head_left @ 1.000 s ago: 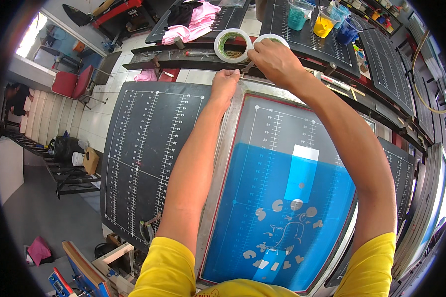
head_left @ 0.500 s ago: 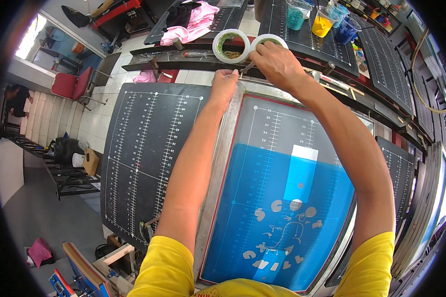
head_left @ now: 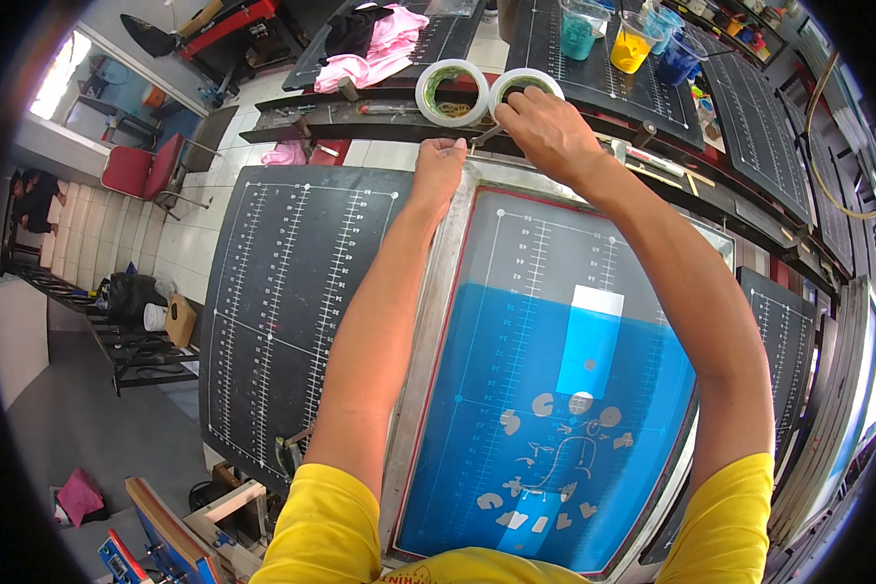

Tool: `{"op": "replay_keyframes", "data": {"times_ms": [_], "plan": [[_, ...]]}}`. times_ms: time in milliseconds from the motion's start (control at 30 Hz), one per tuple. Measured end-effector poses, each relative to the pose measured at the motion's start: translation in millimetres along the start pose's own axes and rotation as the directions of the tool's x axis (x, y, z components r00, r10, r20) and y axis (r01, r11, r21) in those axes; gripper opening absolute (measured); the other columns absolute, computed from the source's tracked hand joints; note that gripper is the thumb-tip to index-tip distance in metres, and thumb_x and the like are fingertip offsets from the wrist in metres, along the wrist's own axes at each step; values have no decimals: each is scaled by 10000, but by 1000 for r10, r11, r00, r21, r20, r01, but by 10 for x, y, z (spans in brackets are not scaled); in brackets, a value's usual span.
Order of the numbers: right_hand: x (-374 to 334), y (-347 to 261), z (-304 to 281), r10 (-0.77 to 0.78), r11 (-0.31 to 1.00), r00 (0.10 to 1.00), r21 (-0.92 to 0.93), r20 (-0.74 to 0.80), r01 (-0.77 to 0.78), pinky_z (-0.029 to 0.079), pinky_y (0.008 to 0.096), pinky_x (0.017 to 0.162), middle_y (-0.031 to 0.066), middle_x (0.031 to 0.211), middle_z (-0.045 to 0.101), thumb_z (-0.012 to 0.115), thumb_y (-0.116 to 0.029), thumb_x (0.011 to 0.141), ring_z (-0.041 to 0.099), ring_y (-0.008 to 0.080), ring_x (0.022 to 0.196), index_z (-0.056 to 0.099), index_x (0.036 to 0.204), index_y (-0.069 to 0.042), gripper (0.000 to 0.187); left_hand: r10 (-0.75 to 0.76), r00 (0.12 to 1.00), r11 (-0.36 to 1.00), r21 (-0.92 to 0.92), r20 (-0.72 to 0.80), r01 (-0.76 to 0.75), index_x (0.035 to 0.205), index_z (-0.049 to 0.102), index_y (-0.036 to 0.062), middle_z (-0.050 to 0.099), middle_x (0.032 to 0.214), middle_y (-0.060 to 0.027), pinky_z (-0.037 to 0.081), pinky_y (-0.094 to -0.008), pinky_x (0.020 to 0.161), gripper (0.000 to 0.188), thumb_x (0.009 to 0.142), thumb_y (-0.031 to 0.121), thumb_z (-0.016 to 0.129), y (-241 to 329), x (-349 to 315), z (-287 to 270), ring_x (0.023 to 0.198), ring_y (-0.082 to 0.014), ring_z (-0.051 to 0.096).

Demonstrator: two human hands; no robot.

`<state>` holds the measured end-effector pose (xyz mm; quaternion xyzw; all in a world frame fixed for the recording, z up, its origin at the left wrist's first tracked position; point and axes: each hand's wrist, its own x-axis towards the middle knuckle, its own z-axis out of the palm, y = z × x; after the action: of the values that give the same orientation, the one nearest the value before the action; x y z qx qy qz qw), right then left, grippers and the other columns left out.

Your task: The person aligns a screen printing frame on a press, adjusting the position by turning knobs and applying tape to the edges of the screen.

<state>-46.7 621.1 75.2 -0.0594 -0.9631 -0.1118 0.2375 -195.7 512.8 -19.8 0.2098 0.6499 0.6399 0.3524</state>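
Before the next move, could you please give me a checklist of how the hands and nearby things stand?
1. Left hand near the frame at its far-left corner: ok.
2. Right hand gripping the slim metal tool: ok.
3. Tool's tip touching the frame: cannot tell, too small to make out.
4. Right tape roll in full view: not ok, the right hand covers part of it.
5. Yellow cup apart from both hands: ok.
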Motion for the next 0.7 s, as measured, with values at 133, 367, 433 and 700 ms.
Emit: {"op": "replay_keyframes", "data": {"times_ms": [133,367,433,700], "plan": [[-37,13,5,4,1000,1000,7,-13,-4,521,364,745,97,844,603,579,-83,790,606,254,860,562,855,-49,76,-26,999,1000,2,37,26,1025,514,1,563,871,-33,425,-251,710,270,914,215,636,-16,40,2,764,-99,486],[-84,13,44,74,994,997,72,34,-77,520,369,751,93,867,600,580,-65,783,596,259,865,565,886,-52,105,-110,973,988,-89,201,130,985,588,-4,592,890,-50,418,-268,742,247,920,231,623,-156,213,-142,775,-105,491],[-118,48,68,114,988,993,103,43,-118,519,372,759,86,889,600,582,-58,781,591,257,885,569,906,-55,126,-96,984,992,-67,152,107,1019,584,-24,603,913,-68,422,-272,773,274,917,227,626,-135,198,-94,813,-120,514],[-198,28,-92,298,923,953,239,48,-301,495,411,759,87,914,598,594,-109,849,572,286,927,578,930,-59,96,-41,999,999,-14,-4,41,1113,493,-64,609,956,-106,447,-285,798,353,904,179,642,45,-25,16,896,-154,553]]}}
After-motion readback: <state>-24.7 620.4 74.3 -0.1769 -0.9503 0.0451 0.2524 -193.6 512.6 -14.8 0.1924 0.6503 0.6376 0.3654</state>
